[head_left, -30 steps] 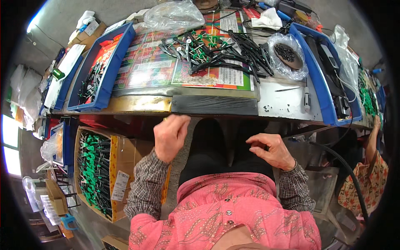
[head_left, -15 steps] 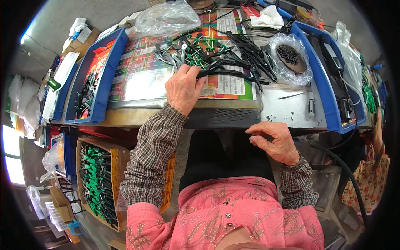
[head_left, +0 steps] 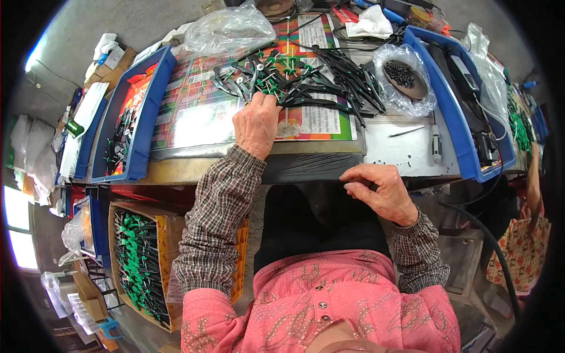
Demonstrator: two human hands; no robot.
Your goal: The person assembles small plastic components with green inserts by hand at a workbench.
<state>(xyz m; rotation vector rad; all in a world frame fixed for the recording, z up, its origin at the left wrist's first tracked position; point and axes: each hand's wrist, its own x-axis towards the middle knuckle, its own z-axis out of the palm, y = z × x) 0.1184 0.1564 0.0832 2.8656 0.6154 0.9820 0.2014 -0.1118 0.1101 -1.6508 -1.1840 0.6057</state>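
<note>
My left hand (head_left: 257, 125) reaches out over the table and its fingers rest on a loose heap of black parts with green caps (head_left: 294, 82), spread on a colourful printed sheet (head_left: 200, 112). Whether it grips one of them is hidden by the hand itself. My right hand (head_left: 379, 191) hangs at the table's front edge (head_left: 306, 167), fingers curled, pinching something small and dark that I cannot make out.
A blue bin (head_left: 132, 120) with parts stands at the left, another blue bin (head_left: 465, 106) at the right. A clear bag with a dish of small black pieces (head_left: 403, 76) lies right of the heap. A cardboard box of green-capped parts (head_left: 138, 259) sits below left.
My left hand rose from the table's front edge and reached forward onto the heap of black parts. My right hand stayed at the edge, curling its fingers tighter.
</note>
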